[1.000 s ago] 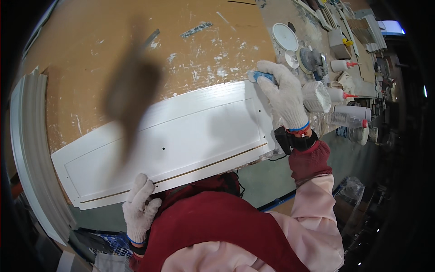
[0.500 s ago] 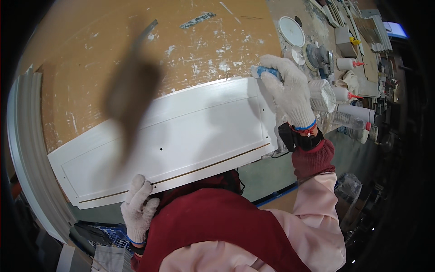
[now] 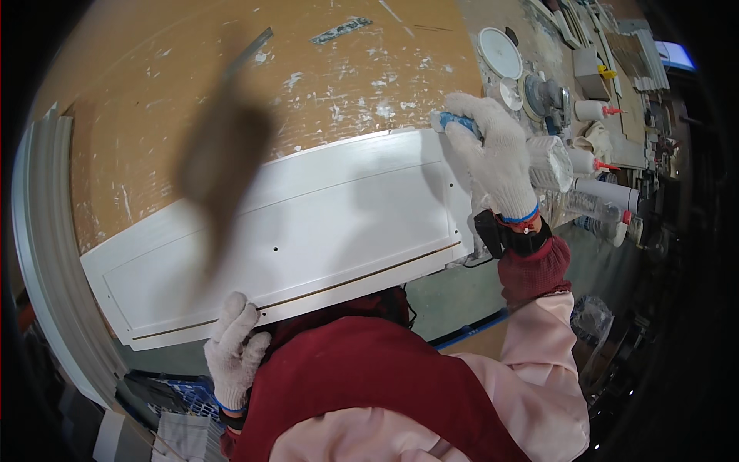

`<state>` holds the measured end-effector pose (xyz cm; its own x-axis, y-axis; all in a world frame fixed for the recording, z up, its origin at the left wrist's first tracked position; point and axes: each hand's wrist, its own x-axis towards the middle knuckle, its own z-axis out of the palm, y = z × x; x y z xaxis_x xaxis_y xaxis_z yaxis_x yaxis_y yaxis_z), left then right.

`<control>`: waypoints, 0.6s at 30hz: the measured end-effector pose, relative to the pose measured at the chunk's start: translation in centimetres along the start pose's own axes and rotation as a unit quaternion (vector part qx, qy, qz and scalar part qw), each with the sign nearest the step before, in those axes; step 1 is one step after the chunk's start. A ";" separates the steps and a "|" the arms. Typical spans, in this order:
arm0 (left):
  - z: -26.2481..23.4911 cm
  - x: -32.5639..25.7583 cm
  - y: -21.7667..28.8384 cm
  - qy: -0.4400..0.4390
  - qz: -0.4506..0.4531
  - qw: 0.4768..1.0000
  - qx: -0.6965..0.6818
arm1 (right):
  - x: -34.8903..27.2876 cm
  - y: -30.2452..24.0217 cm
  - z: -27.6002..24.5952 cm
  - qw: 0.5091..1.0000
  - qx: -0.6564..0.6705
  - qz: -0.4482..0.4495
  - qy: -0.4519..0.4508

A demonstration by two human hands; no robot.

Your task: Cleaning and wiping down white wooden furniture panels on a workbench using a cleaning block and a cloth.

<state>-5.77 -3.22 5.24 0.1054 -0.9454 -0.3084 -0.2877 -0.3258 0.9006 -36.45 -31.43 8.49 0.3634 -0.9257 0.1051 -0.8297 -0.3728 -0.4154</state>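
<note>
The table [image 3: 369, 85] under everything is tan and spattered white. The long white panel [image 3: 323, 223] lies flat along its near side, close against my body, probably so I can reach its whole length without stretching. Long pale strips [image 3: 46, 254] stand to the left, beside the panel's end, which leaves its top face free.

My gloved right hand [image 3: 493, 150] is out at the panel's far right corner, fingers curled and closed on something small. My gloved left hand [image 3: 233, 350] sits at the near edge with its fingertips on the panel, I'd judge to steady it; whether it also pinches from below, I cannot tell.

A white tub [image 3: 548, 163] lies on its side just past my right wrist, and a round white lid [image 3: 499, 52] lies farther off. The red-tipped bottle [image 3: 590, 110] is out there too, all off the panel yet likely within reach.

Smallest is the blue piece [image 3: 458, 122] in my right hand, held between thumb and fingers, presumably for control near the corner.
</note>
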 end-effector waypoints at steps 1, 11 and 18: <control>0.0 -0.1 -0.3 0.023 0.012 0.999 0.033 | -0.1 0.3 0.2 1.000 0.005 -0.016 0.022; -0.2 0.2 -0.7 0.048 0.038 0.996 0.068 | -1.4 -0.5 -0.7 0.997 0.068 0.043 0.020; -0.3 -0.3 -0.5 0.004 0.008 1.000 -0.004 | -3.9 -0.2 0.4 0.987 0.114 0.095 0.063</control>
<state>-5.41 -2.81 4.95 0.1094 -0.9503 -0.2916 -0.2824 -0.3110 0.9075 -37.55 -27.76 7.75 0.1426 -0.9834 0.1118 -0.7561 -0.1811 -0.6288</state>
